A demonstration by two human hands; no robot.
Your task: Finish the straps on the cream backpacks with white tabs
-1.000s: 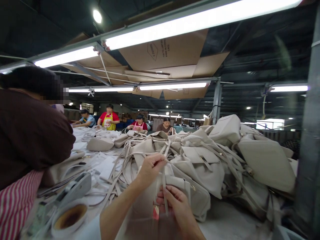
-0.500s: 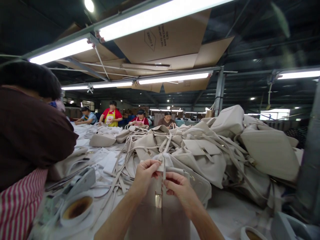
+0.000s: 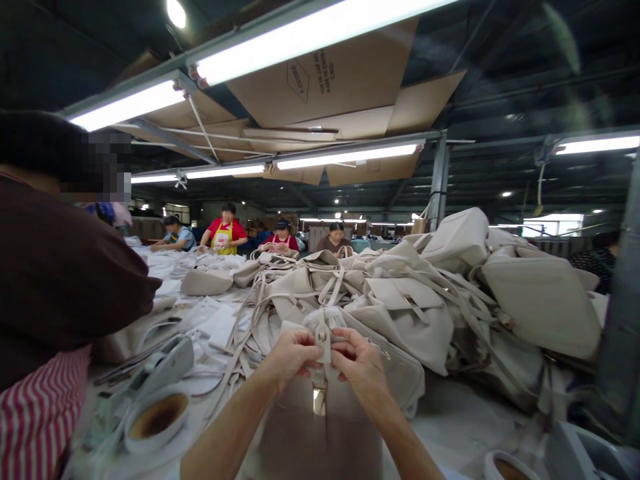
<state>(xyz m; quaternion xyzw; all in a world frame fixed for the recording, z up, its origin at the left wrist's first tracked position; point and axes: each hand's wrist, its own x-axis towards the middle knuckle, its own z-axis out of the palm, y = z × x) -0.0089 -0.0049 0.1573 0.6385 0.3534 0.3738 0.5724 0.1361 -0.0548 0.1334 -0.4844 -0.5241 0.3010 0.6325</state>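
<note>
A beige handbag (image 3: 313, 447) stands upright right in front of me. Down its middle runs a narrow strap (image 3: 324, 343) with a round metal fitting near the top, and below it sits a shiny gold-coloured clasp (image 3: 319, 401). From the left side, my left hand (image 3: 294, 353) pinches the strap between thumb and fingers. My right hand (image 3: 357, 360) is closed on the strap's other edge, level with the left. The fingers partly cover the strap just under the round fitting.
Beyond the handbag rises a pile of similar beige bags (image 3: 410, 313) with tangled straps. At left are a grey tape dispenser (image 3: 163, 367), a white bowl of brown stuff (image 3: 157, 420) and a co-worker's dark sleeve (image 3: 90, 267). Another bowl (image 3: 505, 465) stands lower right. Several people work farther back.
My left hand has slid down the strap, so the round metal fitting now shows. My right hand has moved up a little. The co-worker at left has shifted slightly.
</note>
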